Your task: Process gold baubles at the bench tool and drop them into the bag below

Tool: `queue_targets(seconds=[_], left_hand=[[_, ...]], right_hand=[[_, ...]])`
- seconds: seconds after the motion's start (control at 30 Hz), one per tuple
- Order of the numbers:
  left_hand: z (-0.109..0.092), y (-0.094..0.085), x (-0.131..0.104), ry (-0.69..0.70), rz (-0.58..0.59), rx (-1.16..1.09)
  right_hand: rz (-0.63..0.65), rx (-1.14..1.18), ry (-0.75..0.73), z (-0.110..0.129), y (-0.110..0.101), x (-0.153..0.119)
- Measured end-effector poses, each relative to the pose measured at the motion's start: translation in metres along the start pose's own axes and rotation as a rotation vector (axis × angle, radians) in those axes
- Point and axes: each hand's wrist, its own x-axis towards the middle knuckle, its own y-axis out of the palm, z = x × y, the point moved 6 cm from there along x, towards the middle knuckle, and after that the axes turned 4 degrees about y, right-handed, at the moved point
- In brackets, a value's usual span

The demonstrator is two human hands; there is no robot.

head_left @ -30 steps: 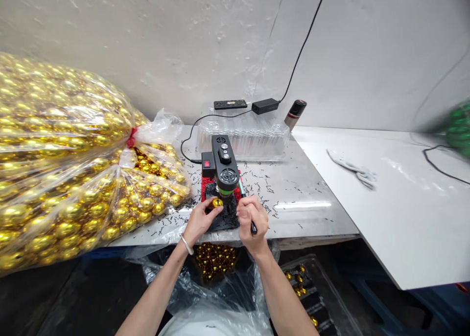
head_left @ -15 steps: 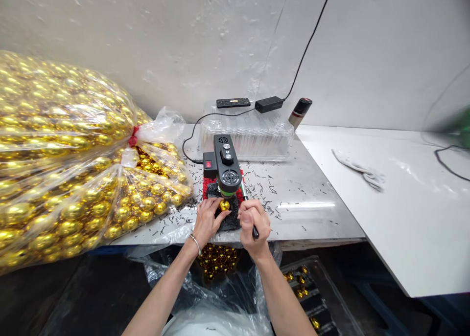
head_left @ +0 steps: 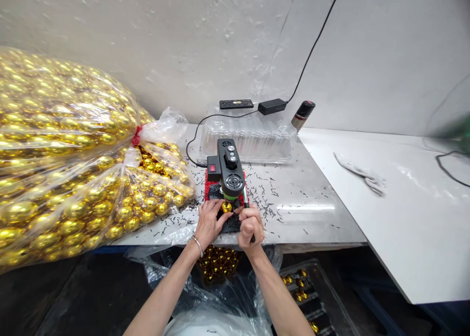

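Observation:
A gold ball (head_left: 226, 207) sits under the head of a small black machine (head_left: 231, 167) on a red and black base. My left hand (head_left: 208, 222) is closed on this ball, thumb and fingers at its left and lower sides. My right hand (head_left: 251, 227) is wrapped round the black grip of the machine's lever (head_left: 246, 197), just right of the ball. Small black scraps lie on the metal tabletop (head_left: 301, 194) around the base.
Big clear bags of gold balls (head_left: 77, 209) fill the left side. Behind the machine stands a clear plastic box (head_left: 253, 140) with a power adapter (head_left: 272, 106) on it, beside a spray can (head_left: 303, 115). A glove (head_left: 360, 173) lies right. More balls (head_left: 219, 265) sit below the edge.
My right hand and the lever grip have moved slightly left, closer to the ball. The left hand stays at the ball. The whole view has shifted a little.

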Motion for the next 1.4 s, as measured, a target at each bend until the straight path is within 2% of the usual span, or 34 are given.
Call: queue_targets(seconds=[0.1, 0.2, 0.33, 0.43, 0.53, 0.67, 0.73, 0.77, 0.83, 0.93, 0.97, 1.0, 1.07, 1.1, 1.2, 1.33, 1.4], left_hand=[[-0.001, -0.001, -0.001, 0.011, -0.002, -0.012], [0.000, 0.000, 0.001, 0.008, -0.015, -0.038], [0.000, -0.001, 0.006, -0.016, -0.016, -0.086], [-0.005, -0.013, -0.001, -0.047, -0.047, -0.131], [-0.016, -0.025, -0.034, -0.030, -0.095, -0.165], [-0.031, -0.008, -0.099, 0.086, 0.006, -0.201], [-0.029, -0.003, -0.115, 0.102, -0.034, -0.184], [-0.025, -0.005, -0.116, 0.103, -0.081, -0.162], [-0.011, -0.023, -0.101, 0.082, -0.212, -0.085], [0.019, -0.072, -0.049, -0.007, -0.378, 0.100], [0.031, -0.089, -0.027, -0.060, -0.383, 0.168], [0.045, -0.102, -0.004, -0.123, -0.338, 0.239], [0.072, -0.116, 0.036, -0.245, -0.133, 0.358], [0.084, -0.117, 0.052, -0.279, -0.003, 0.378], [0.103, -0.108, 0.084, -0.253, 0.161, 0.338], [0.112, -0.084, 0.099, -0.216, 0.235, 0.266], [0.114, -0.077, 0.101, -0.211, 0.248, 0.219]], right_hand=[[0.055, -0.027, -0.066, 0.002, 0.001, -0.001], [0.054, -0.025, -0.077, 0.010, -0.002, 0.010], [0.015, -0.016, 0.017, 0.029, -0.010, 0.047], [0.042, -0.034, 0.127, 0.038, -0.013, 0.070], [0.073, -0.019, 0.139, 0.042, -0.014, 0.072], [0.057, -0.005, 0.109, 0.036, -0.014, 0.054], [0.053, 0.001, 0.112, 0.032, -0.013, 0.047], [0.052, 0.003, 0.111, 0.031, -0.012, 0.045], [0.049, 0.003, 0.114, 0.029, -0.011, 0.044], [0.036, 0.010, 0.120, 0.029, -0.012, 0.044], [0.034, 0.011, 0.122, 0.029, -0.011, 0.044], [0.031, 0.012, 0.122, 0.029, -0.011, 0.044], [0.023, 0.013, 0.121, 0.029, -0.011, 0.043], [0.020, 0.014, 0.120, 0.029, -0.011, 0.043], [0.012, 0.024, 0.117, 0.028, -0.010, 0.041], [0.013, 0.013, 0.110, 0.027, -0.010, 0.040], [0.015, -0.006, 0.099, 0.027, -0.010, 0.039]])
